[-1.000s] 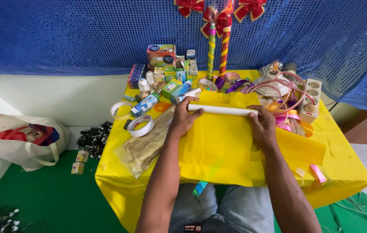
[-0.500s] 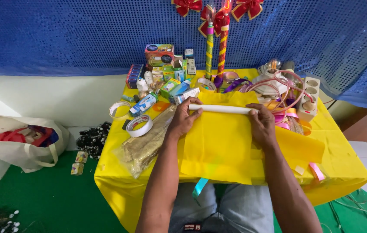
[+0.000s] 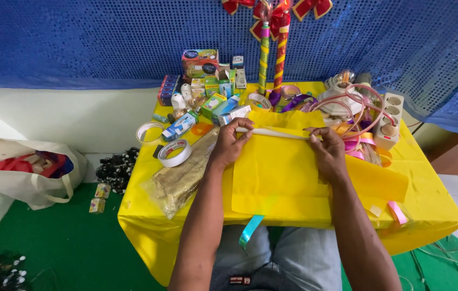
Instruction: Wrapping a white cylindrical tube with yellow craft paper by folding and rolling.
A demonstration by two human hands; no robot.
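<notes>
Left hand point(image 3: 230, 144) and right hand point(image 3: 326, 155) both pinch a slim white rod point(image 3: 278, 133) against smooth yellow paper point(image 3: 277, 172).

Yellow-clothed table point(image 3: 428, 205), tape rolls point(image 3: 173, 152), small boxes point(image 3: 215, 91), yellow paper point(image 3: 280, 172)

Two hands, the left point(image 3: 230, 144) and the right point(image 3: 327, 156), were at one white rod point(image 3: 277, 133). On the tabletop point(image 3: 428, 205) lay two tape rolls point(image 3: 173, 152), one white power strip point(image 3: 389, 119) and two striped decorated sticks point(image 3: 264, 59) at the far edge. One cloth bag point(image 3: 24, 172) sat on the floor.
</notes>
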